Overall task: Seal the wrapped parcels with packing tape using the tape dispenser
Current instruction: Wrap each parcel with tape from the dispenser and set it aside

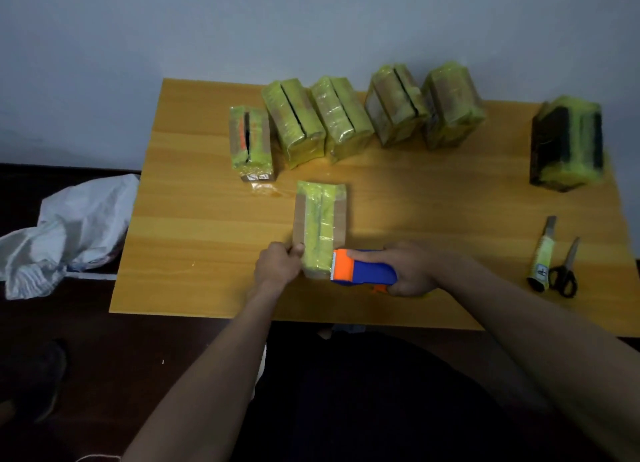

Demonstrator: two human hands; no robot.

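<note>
With the left hand (278, 264) pinching the parcel (320, 226) at mid-worktop (207, 219), keep the right hand (412, 271), wrapped round the tape dispenser (363, 267), drawing tape flat and taut along the near edge.

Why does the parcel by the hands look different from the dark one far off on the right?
The near parcel shows brown card at its sides; the dark parcel shows black. The near one lies flat, gripped by the left hand, the tape dispenser at its end; the dark one stands alone, untouched. Both wear yellow-green wrap.
</note>
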